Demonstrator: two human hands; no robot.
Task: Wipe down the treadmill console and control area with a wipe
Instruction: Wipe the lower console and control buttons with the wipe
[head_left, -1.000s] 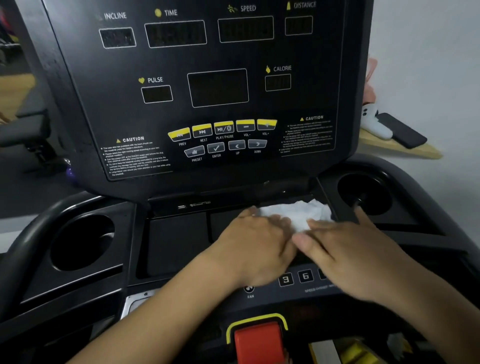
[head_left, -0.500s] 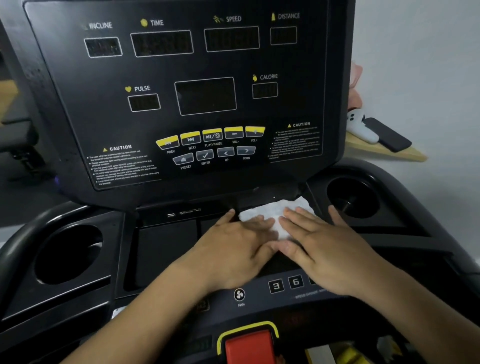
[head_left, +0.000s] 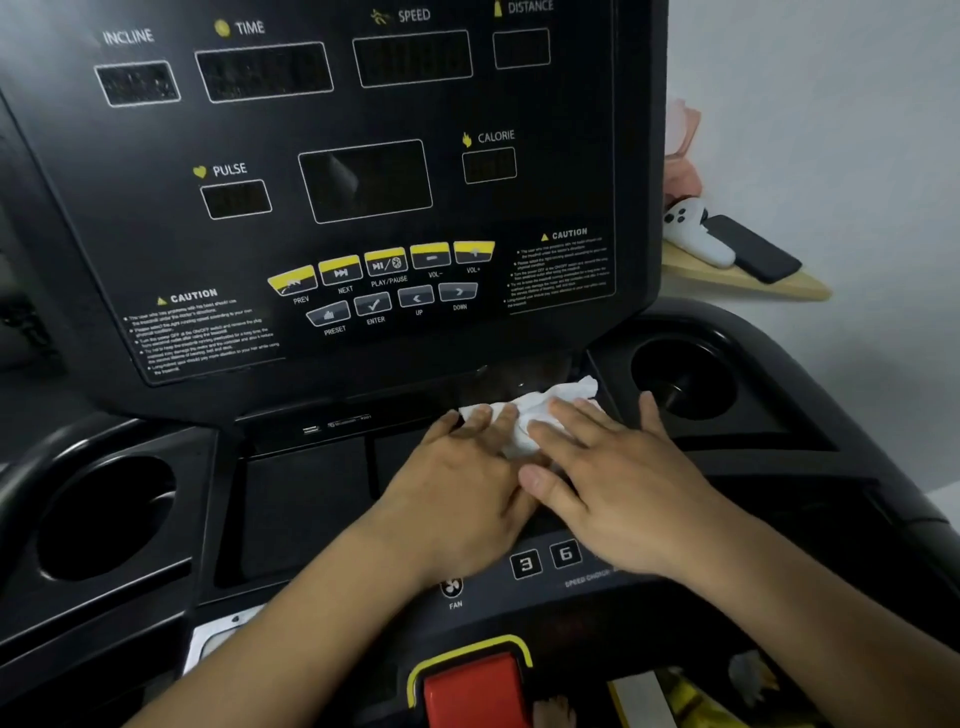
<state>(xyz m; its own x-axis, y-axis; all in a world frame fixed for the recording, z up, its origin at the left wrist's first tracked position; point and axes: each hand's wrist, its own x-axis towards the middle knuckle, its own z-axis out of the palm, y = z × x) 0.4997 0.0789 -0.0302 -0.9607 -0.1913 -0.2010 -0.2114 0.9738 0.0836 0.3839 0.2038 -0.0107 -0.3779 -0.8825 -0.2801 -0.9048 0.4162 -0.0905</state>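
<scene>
Below the console (head_left: 363, 208), white wipe (head_left: 524, 415) under both flat, side-by-side hands, left hand (head_left: 462, 499), right hand (head_left: 618, 488)

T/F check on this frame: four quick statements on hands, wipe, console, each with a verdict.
1. The left hand and right hand both press flat fingers on the white wipe. True.
2. No bottle stands in the right cup holder. True.
3. The wipe lies inside the right cup holder. False: it lies on the centre tray, beside that holder.
4. The console shows lit numbers. False: its display windows are dark.
</scene>
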